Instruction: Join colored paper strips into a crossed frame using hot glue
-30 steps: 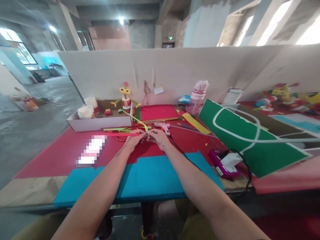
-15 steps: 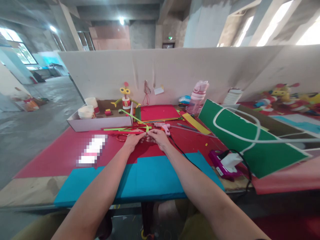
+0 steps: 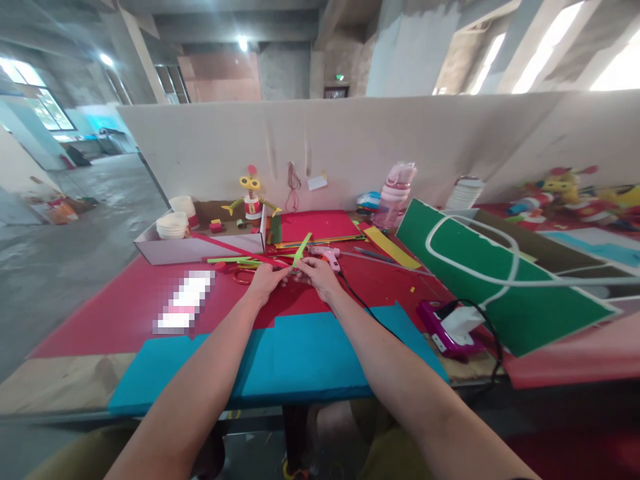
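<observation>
Red tabletop; yellow-eyed figure at back. We see left hand and right hand close together, fingertips pinching red strip and green strip between them. Figure's label: too small for us to read.

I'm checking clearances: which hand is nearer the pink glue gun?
Right. The right hand is just in front of the pink glue gun; the left hand is farther away, left of it.

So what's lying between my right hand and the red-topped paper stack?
In the head view, a pink glue gun, with the raised green strip beside it.
</observation>
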`<state>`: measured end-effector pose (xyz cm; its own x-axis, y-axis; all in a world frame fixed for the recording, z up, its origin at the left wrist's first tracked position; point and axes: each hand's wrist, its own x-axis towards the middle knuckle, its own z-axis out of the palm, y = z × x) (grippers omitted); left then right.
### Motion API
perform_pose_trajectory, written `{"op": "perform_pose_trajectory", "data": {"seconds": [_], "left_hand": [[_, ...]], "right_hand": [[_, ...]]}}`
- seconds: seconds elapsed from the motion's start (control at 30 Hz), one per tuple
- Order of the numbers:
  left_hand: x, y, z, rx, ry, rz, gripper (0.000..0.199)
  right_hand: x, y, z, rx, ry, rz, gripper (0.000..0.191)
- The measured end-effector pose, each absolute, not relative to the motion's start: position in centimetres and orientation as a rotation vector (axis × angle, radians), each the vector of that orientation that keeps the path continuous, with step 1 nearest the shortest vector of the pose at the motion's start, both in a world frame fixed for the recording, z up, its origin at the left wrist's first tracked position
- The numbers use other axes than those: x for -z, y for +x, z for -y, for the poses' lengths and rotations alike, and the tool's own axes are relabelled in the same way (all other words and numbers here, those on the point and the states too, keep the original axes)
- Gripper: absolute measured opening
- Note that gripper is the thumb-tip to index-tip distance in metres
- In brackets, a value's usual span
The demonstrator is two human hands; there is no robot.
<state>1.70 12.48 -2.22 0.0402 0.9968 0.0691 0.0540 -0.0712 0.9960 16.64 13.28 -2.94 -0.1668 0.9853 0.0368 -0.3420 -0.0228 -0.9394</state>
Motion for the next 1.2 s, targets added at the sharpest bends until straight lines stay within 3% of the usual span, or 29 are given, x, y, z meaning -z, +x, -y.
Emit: {"op": "perform_pose_trajectory", "data": {"seconds": [0.17, 0.33, 0.87, 1.2], "left_hand": [[2.24, 1.65, -12.51, -1.190, 1.321, -1.209, 0.024], [2.21, 1.56, -12.51, -1.197, 1.301, -1.197, 0.024], [2.29, 1.55, -12.36, -1.171, 1.434, -1.116, 0.024], [2.18, 1.38, -12.40, -1.175, 1.467, -1.183, 0.022]], "right_hand": [[2.54, 16.74, -13.53, -1.357, -0.754, 0.984, 0.035], [2.73, 16.50, -13.41, -1.559, -0.814, 0.978, 0.032], [2.79, 16.60, -13.13, -1.734, -0.866, 0.870, 0.009], [2.73, 17.04, -12.97, -1.763, -0.795, 0.934, 0.011]]}}
